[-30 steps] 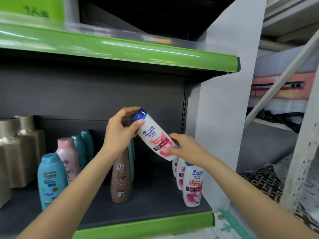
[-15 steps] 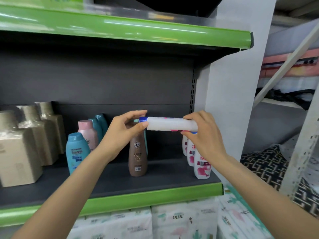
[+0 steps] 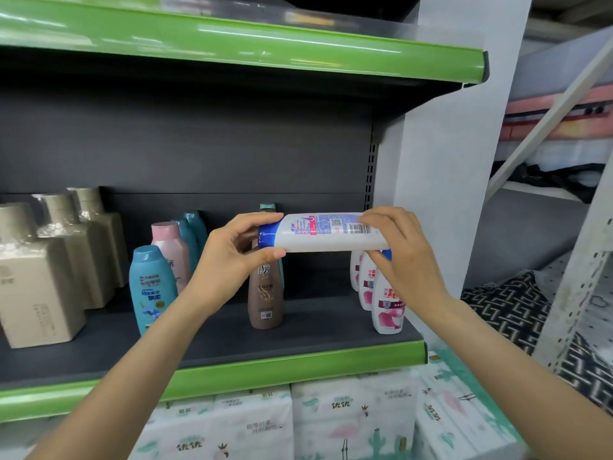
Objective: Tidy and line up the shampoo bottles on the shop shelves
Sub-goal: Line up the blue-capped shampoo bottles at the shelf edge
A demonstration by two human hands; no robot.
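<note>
White shampoo bottle (image 3: 326, 232) lies level in the air in front of the shelf (image 3: 298, 330), long axis left-right, blue cap toward the left hand (image 3: 232, 257), which pinches the cap end; right hand (image 3: 403, 257) grips the base end. Since half a second ago it has rolled, barcode label now facing the camera. Below the right-hand grip, three matching bottles (image 3: 386, 302) stand on the shelf; below the left, a brown bottle (image 3: 265, 293).

A white bottle (image 3: 326, 232) is showing a blue cap and barcode; a brown bottle (image 3: 265, 300), a pink-capped bottle (image 3: 169, 244) and teal bottles (image 3: 151, 287) are standing behind green shelf edging (image 3: 298, 363).
</note>
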